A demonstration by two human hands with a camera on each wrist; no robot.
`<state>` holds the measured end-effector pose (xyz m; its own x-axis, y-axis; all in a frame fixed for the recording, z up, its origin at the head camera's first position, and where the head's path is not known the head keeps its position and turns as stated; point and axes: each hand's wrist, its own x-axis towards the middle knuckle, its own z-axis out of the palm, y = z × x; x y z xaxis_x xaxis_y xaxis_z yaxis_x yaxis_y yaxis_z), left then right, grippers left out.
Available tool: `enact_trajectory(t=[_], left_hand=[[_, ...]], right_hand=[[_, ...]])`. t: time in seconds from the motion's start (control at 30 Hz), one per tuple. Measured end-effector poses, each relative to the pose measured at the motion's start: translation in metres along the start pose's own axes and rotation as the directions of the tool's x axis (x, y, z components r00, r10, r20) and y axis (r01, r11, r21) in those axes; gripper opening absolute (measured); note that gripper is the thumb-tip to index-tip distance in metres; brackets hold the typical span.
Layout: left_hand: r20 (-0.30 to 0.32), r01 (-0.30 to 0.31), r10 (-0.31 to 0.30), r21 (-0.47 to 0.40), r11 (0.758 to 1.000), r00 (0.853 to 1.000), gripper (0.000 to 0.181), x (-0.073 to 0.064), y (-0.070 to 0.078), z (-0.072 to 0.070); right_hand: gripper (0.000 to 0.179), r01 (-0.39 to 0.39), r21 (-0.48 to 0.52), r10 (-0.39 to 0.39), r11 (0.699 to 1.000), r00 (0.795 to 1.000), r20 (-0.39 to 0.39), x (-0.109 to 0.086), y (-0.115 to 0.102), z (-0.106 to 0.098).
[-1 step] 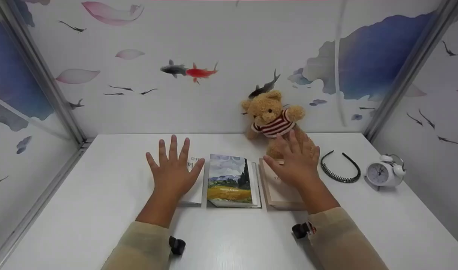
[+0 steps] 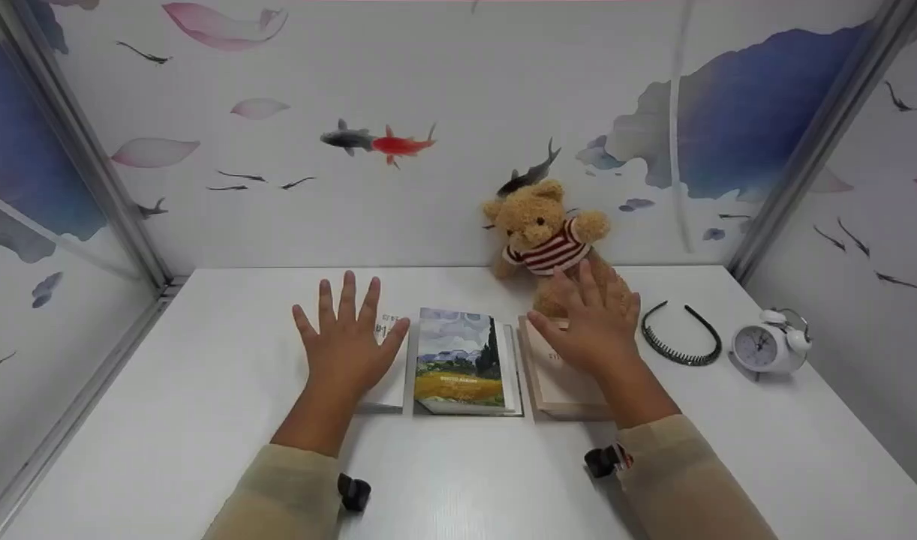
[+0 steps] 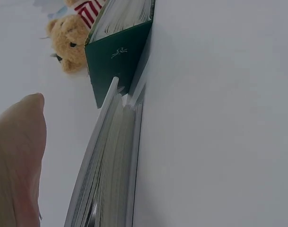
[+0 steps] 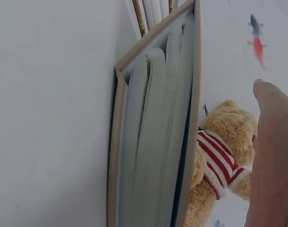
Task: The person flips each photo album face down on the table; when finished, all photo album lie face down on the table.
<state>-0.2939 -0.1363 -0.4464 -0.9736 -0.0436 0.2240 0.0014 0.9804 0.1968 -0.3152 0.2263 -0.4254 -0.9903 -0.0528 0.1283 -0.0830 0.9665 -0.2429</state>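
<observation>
Empty grip, both sides! Left hand [image 2: 346, 351] spread above white book [image 2: 389, 386], left of landscape-cover book [image 2: 458, 367]; right hand [image 2: 597, 330] spread above beige book [image 2: 562, 381], right of it. Looks like ready pose; next move likely calls for lowering, closing round book.

A: Books [image 2: 462, 345], how many?
B: Three. One white book [image 2: 391, 384], one landscape-cover book [image 2: 458, 367], one beige book [image 2: 556, 384].
A: Soft toys?
B: One teddy bear [image 2: 532, 223]. Turns up in all three views; logged once.
A: Other small goods?
B: One toothed headband [image 2: 690, 361], one white alarm clock [image 2: 762, 349].
A: And the person?
B: Two grips: one left grip [image 2: 347, 349], one right grip [image 2: 597, 336]. Two sleeves: left sleeve [image 2: 278, 495], right sleeve [image 2: 687, 476]. Two black wrist devices [image 2: 356, 493], one per arm.
A: Fixtures?
B: One worktop [image 2: 458, 480]. Metal posts [image 2: 820, 135]: two.
A: Wall prints?
B: Red fish [image 2: 401, 145], one. Dark fish [image 2: 346, 139] partly covered; no firm count.
</observation>
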Motion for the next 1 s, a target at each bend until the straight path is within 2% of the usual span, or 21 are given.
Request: enact_trajectory(t=[0.3, 0.43, 0.6, 0.7, 0.8, 0.9, 1.0], left_hand=[[0.036, -0.006, 0.008, -0.051, 0.999, 0.999, 0.089, -0.005, 0.014, -0.006], [0.079, -0.008, 0.018, -0.125, 0.992, 0.997, 0.088, -0.01, 0.027, -0.013], [0.119, -0.005, 0.033, -0.232, 0.973, 0.992, 0.084, -0.018, 0.05, -0.022], [0.12, -0.02, 0.061, -0.314, 0.949, 0.991, 0.082, -0.022, 0.065, -0.024], [0.119, -0.049, 0.104, -0.4, 0.915, 0.987, 0.081, -0.024, 0.079, -0.023], [0.13, -0.05, 0.129, -0.489, 0.871, 0.983, 0.08, -0.023, 0.092, -0.019], [0.162, -0.02, 0.137, -0.572, 0.82, 0.977, 0.079, -0.023, 0.106, -0.015]], right_hand=[[0.093, 0.008, 0.06, -0.008, 0.998, 1.0, -0.005, -0.003, 0.01, -0.012], [0.091, 0.009, 0.094, -0.009, 0.996, 1.0, 0.003, -0.008, 0.017, -0.023], [0.092, 0.026, 0.13, -0.028, 0.991, 1.0, 0.013, -0.014, 0.026, -0.036], [0.091, 0.041, 0.157, -0.044, 0.987, 0.999, 0.017, -0.017, 0.033, -0.043], [0.093, 0.047, 0.202, -0.052, 0.978, 0.999, 0.017, -0.018, 0.041, -0.047], [0.093, 0.036, 0.269, -0.043, 0.962, 0.999, 0.02, -0.02, 0.052, -0.049], [0.09, 0.007, 0.312, -0.02, 0.95, 0.999, 0.036, -0.021, 0.064, -0.049]])
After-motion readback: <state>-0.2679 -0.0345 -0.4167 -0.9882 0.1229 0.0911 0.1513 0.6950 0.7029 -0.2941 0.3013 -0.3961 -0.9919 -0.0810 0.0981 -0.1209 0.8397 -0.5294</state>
